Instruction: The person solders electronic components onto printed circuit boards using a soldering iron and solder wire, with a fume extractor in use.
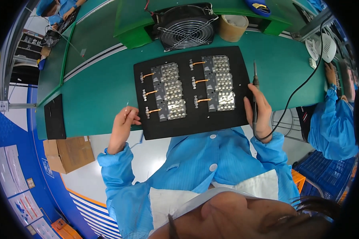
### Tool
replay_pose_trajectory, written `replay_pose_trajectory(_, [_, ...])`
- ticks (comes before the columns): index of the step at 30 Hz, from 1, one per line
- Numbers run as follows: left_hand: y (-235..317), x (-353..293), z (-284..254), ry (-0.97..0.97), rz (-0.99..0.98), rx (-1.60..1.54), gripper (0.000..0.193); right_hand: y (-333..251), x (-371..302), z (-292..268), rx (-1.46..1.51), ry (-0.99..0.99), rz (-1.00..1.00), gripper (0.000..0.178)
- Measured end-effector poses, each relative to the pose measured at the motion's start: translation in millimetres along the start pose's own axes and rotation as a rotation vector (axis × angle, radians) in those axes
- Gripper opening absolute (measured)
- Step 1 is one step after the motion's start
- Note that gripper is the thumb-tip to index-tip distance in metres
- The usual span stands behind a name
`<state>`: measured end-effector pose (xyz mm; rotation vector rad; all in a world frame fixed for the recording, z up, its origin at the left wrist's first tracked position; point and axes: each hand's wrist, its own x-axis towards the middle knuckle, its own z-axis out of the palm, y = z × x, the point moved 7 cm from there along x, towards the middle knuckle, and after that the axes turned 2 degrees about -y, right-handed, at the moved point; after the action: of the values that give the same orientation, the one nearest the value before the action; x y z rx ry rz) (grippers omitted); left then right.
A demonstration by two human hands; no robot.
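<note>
Partly open, the right hand point(262, 113) holds a soldering iron point(255, 82).

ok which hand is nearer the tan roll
Right. The right hand is below and slightly right of the tan roll in the picture; the left hand is farther off, well below and to its left.

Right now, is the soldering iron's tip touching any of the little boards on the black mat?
No, the soldering iron is in the right hand, its tip over the green table, right of the black mat.
</note>
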<state>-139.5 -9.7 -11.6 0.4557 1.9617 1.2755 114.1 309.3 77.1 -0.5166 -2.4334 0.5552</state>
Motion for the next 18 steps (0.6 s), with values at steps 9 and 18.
replay_pose_trajectory(9, [17.9, 15.6, 28.3, -0.025, 0.076, 0.017, 0.024, 25.9, 2.1, -10.7, -0.069, 0.042, -0.001, 0.042])
replay_pose_trajectory(18, [72.5, 5.8, 26.6, 0.150, 0.302, 0.104, 0.028, -3.2, 22.0, -16.0, 0.083, -0.095, -0.011, 0.043])
